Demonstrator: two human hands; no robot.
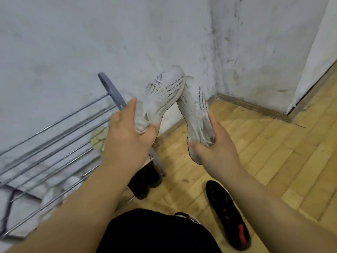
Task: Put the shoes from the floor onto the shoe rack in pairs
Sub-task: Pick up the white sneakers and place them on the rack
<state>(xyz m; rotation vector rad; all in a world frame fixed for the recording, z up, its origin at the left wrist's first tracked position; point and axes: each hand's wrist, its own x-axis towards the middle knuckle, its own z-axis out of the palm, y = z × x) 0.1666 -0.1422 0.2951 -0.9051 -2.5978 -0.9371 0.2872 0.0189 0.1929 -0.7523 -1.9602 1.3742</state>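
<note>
**Two white shoes held up by the rack**

A metal shoe rack (111,88) stands on the left, against a marked white wall (91,42). Its thin bars run across the left side. A dark pair of shoes (144,181) sits low at the rack's right end. Pale shoes (52,192) sit lower down behind the bars. A yellow-green thing (99,139) shows just past the left wrist. One black shoe with red marks (228,210) lies on the wooden floor (264,152), under the right arm.

The rack is blurry, and the picture's edge cuts it off on the left. The arms cover part of it. I cannot tell what the yellow-green thing is. A bit of another shoe (187,217) peeks out beside the black cloth (155,232) at the bottom, and most of it is hidden.

Both arms reach forward. The left hand (127,132) grips the left white shoe (164,95) by its heel end, fingers on top and thumb below. The right hand (215,143) grips the right white shoe (197,110) by its heel end too. Both shoes are up in the air, by the right end of the rack. Their toes point up and lean together near the wall.
</note>
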